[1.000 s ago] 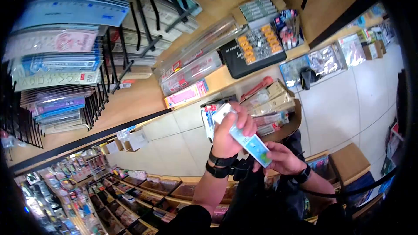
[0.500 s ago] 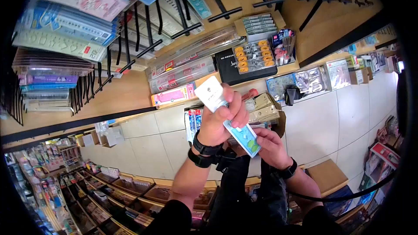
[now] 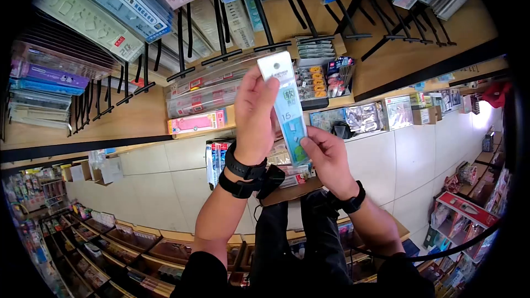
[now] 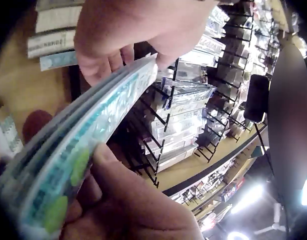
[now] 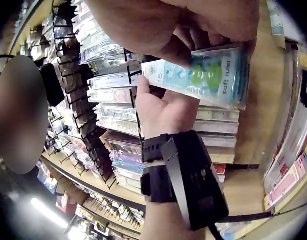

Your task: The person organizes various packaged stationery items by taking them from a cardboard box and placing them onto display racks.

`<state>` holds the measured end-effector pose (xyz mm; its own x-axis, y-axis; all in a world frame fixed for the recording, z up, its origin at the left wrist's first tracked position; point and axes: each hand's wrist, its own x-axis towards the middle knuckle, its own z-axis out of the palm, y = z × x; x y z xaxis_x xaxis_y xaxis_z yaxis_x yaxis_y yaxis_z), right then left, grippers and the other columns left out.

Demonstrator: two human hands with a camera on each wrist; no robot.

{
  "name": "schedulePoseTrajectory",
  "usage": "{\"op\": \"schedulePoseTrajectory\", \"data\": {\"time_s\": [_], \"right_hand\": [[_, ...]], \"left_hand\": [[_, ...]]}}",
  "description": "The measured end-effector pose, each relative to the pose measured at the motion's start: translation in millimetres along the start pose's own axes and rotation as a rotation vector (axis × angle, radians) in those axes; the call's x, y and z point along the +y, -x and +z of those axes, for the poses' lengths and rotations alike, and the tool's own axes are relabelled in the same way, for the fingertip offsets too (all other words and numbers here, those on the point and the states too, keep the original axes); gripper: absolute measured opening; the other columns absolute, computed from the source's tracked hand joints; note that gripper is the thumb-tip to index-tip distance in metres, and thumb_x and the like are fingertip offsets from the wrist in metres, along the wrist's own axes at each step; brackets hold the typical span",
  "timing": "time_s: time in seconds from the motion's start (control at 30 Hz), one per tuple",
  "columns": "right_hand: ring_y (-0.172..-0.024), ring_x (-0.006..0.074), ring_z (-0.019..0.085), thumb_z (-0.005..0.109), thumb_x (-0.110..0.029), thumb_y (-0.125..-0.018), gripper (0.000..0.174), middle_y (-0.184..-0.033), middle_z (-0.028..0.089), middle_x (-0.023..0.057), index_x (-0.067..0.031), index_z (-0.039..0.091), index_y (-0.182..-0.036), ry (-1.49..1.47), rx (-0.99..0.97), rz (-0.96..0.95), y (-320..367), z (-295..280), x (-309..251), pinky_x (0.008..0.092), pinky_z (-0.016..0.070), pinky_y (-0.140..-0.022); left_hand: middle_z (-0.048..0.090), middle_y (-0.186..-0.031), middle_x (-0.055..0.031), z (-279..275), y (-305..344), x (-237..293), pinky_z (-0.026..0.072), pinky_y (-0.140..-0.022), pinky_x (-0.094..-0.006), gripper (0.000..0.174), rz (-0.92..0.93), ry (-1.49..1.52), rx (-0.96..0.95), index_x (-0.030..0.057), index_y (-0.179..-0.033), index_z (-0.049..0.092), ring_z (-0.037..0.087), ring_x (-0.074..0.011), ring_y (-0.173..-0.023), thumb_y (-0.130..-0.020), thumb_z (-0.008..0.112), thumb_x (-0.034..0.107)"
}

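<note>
A wooden shelf [image 3: 130, 124] spans the scene's far side, with packaged goods on black hooks above it; pale floor tiles [image 3: 149, 187] lie beyond its near edge, and an open cardboard box [image 3: 292, 190] sits below the hands. Compared with a moment ago, the bundle of packets [image 3: 291, 118] stands more upright, so its front is probably easier to read. The left hand [image 3: 255, 116] grips its white far end, partly closed, thumb in front. The right hand [image 3: 331, 165], also partly closed, pinches the near end between thumb and fingers. The bundle lies between both hands (the lettering [image 5: 226, 76] says "soft ruler").
</note>
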<state>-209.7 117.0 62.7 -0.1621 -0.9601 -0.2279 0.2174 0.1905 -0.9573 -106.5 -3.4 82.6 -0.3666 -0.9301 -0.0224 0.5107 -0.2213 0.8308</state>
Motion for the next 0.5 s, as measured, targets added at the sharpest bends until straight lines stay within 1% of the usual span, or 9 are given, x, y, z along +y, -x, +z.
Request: {"op": "schedulePoseTrajectory", "data": {"time_s": [0.03,0.07,0.13,0.17,0.2,0.27,0.3,0.37,0.5], "right_hand": [[-0.083,0.0062,0.054,0.049,-0.002,-0.09,0.024,-0.092,0.063,0.0046,0.0047,0.056,-0.112,0.01,0.02,-0.011,-4,1,-3,0.0219,0.0445,-0.074],[-0.082,0.0058,0.054,0.049,-0.002,-0.09,0.025,-0.093,0.063,0.0047,0.0047,0.056,-0.113,0.019,0.041,-0.017,-5,3,-5,0.0217,0.0447,-0.074],[-0.082,0.0058,0.054,0.049,-0.002,-0.09,0.026,-0.094,0.063,0.005,0.0047,0.056,-0.114,0.033,0.055,-0.019,-10,6,-8,0.0214,0.0452,-0.073],[-0.081,0.0057,0.054,0.049,-0.001,-0.09,0.026,-0.095,0.063,0.0053,0.0048,0.056,-0.114,0.046,0.071,-0.031,-12,7,-9,0.0212,0.0456,-0.073],[-0.081,0.0057,0.054,0.049,-0.001,-0.09,0.026,-0.095,0.063,0.0053,0.0048,0.056,-0.114,0.045,0.071,-0.029,-14,9,-8,0.0212,0.0456,-0.073],[-0.081,0.0057,0.055,0.05,-0.001,-0.09,0.027,-0.096,0.064,0.0056,0.0053,0.055,-0.115,-0.006,0.104,-0.076,-18,12,-6,0.0206,0.0463,-0.073],[-0.081,0.0057,0.055,0.05,-0.001,-0.09,0.027,-0.096,0.064,0.0056,0.0053,0.055,-0.115,-0.007,0.105,-0.076,-20,14,-7,0.0206,0.0463,-0.073],[-0.083,0.0055,0.055,0.049,0.0,-0.09,0.027,-0.095,0.064,0.0056,0.0057,0.055,-0.116,-0.056,0.119,-0.082,-23,17,-9,0.0207,0.0464,-0.074],[-0.084,0.0054,0.055,0.05,0.0,-0.089,0.028,-0.095,0.064,0.0059,0.0056,0.055,-0.116,-0.018,0.125,-0.099,-30,17,-11,0.0209,0.0466,-0.075]], "left_hand": [[0.062,-0.102,-0.0112,-1,-2,3,0.0507,-0.072,-0.0273,0.025,0.019,-0.033,0.055,0.0015,-0.11,0.052,0.062,-0.0174,-0.088,-0.092,0.052,0.018],[0.062,-0.102,-0.0112,0,-3,5,0.0507,-0.072,-0.0273,0.025,0.012,-0.032,0.06,0.0015,-0.11,0.052,0.062,-0.0174,-0.088,-0.092,0.052,0.018],[0.062,-0.085,-0.0025,6,-6,13,0.0419,-0.056,-0.0174,0.017,0.132,-0.175,0.142,0.0025,-0.099,0.057,0.055,-0.0048,-0.067,-0.09,0.056,0.016],[0.058,-0.076,0.0033,12,-8,15,0.0312,-0.048,-0.0149,0.012,0.147,-0.161,0.196,0.0035,-0.094,0.059,0.044,0.0012,-0.057,-0.088,0.059,0.014],[0.058,-0.076,0.0033,13,-10,16,0.0312,-0.048,-0.0149,0.012,0.145,-0.162,0.198,0.0035,-0.094,0.059,0.044,0.0012,-0.057,-0.088,0.059,0.014],[0.059,-0.079,0.0014,13,-15,18,0.0379,-0.054,-0.0163,0.012,0.153,-0.104,0.18,0.0027,-0.096,0.058,0.05,-0.0016,-0.062,-0.089,0.057,0.012],[0.059,-0.079,0.0014,15,-18,19,0.0379,-0.054,-0.0163,0.012,0.152,-0.105,0.18,0.0027,-0.096,0.058,0.05,-0.0016,-0.062,-0.089,0.057,0.012],[0.06,-0.083,-0.0013,20,-22,20,0.0437,-0.062,-0.0192,0.014,0.198,-0.069,0.201,0.0014,-0.098,0.057,0.056,-0.0055,-0.069,-0.088,0.057,0.011],[0.062,-0.088,-0.0041,19,-27,22,0.0468,-0.07,-0.0227,0.015,0.2,-0.045,0.15,0.0004,-0.099,0.056,0.06,-0.0099,-0.077,-0.088,0.057,0.01]]}}
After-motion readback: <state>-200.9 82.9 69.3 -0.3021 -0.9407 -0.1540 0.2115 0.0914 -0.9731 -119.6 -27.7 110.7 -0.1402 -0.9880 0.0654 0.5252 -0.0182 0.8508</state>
